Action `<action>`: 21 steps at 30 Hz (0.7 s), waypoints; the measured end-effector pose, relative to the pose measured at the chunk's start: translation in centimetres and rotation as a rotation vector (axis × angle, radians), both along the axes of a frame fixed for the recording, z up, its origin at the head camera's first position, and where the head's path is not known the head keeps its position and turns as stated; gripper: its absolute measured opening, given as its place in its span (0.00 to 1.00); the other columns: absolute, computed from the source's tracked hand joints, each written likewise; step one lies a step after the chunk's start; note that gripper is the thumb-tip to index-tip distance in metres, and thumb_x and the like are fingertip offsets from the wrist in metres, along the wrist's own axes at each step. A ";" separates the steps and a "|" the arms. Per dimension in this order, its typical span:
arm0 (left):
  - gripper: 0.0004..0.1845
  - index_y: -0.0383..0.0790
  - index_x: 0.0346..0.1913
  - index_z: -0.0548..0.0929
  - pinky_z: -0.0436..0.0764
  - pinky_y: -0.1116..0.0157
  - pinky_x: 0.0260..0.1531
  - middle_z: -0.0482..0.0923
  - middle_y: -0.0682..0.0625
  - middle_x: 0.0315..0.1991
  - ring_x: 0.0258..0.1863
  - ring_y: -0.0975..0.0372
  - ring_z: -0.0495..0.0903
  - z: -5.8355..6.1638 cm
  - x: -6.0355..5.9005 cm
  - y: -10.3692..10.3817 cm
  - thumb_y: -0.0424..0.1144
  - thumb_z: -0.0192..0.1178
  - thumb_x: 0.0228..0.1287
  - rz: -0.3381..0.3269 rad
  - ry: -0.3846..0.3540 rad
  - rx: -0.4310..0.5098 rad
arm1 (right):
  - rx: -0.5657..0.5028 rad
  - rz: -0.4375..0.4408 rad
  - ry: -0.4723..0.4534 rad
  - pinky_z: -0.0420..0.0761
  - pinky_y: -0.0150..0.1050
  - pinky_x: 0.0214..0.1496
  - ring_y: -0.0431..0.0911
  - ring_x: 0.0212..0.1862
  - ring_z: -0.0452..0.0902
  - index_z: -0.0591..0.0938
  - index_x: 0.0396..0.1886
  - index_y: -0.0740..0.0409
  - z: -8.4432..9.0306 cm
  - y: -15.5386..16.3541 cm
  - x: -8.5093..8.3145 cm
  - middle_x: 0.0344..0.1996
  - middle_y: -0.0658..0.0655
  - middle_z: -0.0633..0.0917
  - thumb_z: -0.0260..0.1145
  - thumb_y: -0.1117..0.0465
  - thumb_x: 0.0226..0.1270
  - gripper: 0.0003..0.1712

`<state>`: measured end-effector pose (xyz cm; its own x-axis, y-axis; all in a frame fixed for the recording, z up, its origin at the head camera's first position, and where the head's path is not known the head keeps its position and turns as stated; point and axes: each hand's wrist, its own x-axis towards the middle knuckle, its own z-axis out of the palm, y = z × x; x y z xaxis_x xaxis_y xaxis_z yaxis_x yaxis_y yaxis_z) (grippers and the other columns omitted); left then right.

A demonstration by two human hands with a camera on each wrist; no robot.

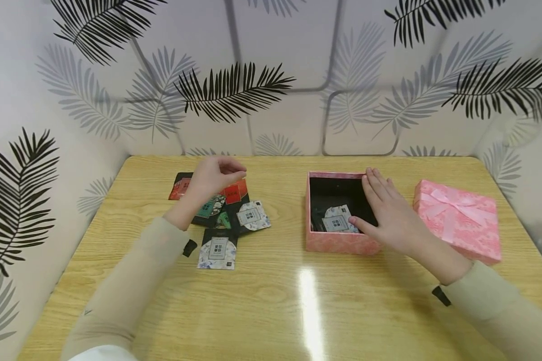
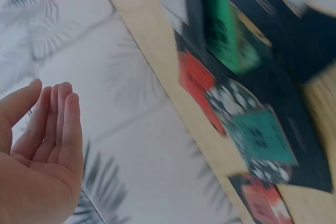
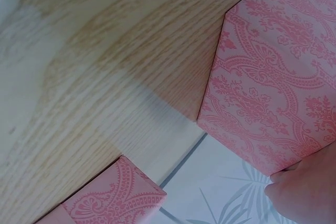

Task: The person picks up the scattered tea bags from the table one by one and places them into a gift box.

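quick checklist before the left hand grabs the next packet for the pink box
1. Left hand free: ok, it hovers over the packets holding nothing.
2. Packets within reach: ok, several lie on the table below that hand.
3. Pink box open: ok, lid lies apart at its right.
4. Box steadied: ok, right hand rests on its right wall.
5. Room inside: ok, one packet in box, dark floor beside it.
6. Packets overlapping: not ok, some are stacked; which is loose, cannot tell.
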<state>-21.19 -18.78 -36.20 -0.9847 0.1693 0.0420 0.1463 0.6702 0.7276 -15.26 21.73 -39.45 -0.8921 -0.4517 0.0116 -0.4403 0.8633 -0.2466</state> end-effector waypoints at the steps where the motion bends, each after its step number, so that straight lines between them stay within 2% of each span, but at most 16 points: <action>1: 0.11 0.37 0.52 0.91 0.83 0.64 0.39 0.90 0.39 0.49 0.46 0.49 0.88 -0.1 -0.1 -0.5 0.38 0.68 0.75 0.015 0.000 -0.004 | -0.003 -0.003 0.002 0.43 0.61 0.89 0.64 0.88 0.36 0.46 0.86 0.70 0.0 0.0 0.0 0.87 0.69 0.44 0.60 0.36 0.78 0.58; 5: 0.12 0.36 0.52 0.91 0.81 0.66 0.38 0.90 0.37 0.50 0.47 0.48 0.88 -0.8 -0.5 -2.2 0.39 0.68 0.75 0.066 -0.008 0.001 | -0.013 -0.005 0.010 0.44 0.61 0.89 0.64 0.88 0.37 0.47 0.86 0.70 -0.1 0.1 -0.1 0.87 0.69 0.45 0.60 0.36 0.77 0.58; 12: 0.12 0.34 0.52 0.91 0.81 0.68 0.40 0.89 0.36 0.51 0.46 0.49 0.88 -2.8 -1.1 -4.7 0.39 0.68 0.75 0.120 0.016 0.013 | 0.004 -0.001 -0.004 0.44 0.61 0.89 0.64 0.88 0.37 0.46 0.86 0.70 0.0 0.1 -0.1 0.87 0.69 0.44 0.59 0.35 0.78 0.59; 16: 0.13 0.33 0.53 0.91 0.81 0.69 0.37 0.89 0.34 0.50 0.41 0.54 0.87 -3.6 -1.2 -6.0 0.39 0.67 0.75 0.154 0.021 0.029 | -0.003 -0.001 0.000 0.43 0.61 0.89 0.64 0.88 0.37 0.46 0.86 0.70 0.0 0.1 -0.1 0.87 0.69 0.44 0.60 0.35 0.77 0.59; 21: 0.14 0.32 0.55 0.90 0.80 0.73 0.37 0.89 0.33 0.52 0.35 0.70 0.82 -4.3 -1.3 -7.5 0.39 0.66 0.76 0.211 0.004 0.054 | -0.007 0.004 0.007 0.44 0.61 0.89 0.64 0.88 0.37 0.47 0.85 0.71 0.0 0.1 -0.1 0.87 0.69 0.45 0.61 0.36 0.77 0.59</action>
<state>-22.51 -26.29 -40.48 -0.9978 -0.0433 0.0499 0.0101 0.6461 0.7632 -15.40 21.80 -39.46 -0.8900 -0.4555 0.0210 -0.4458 0.8596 -0.2495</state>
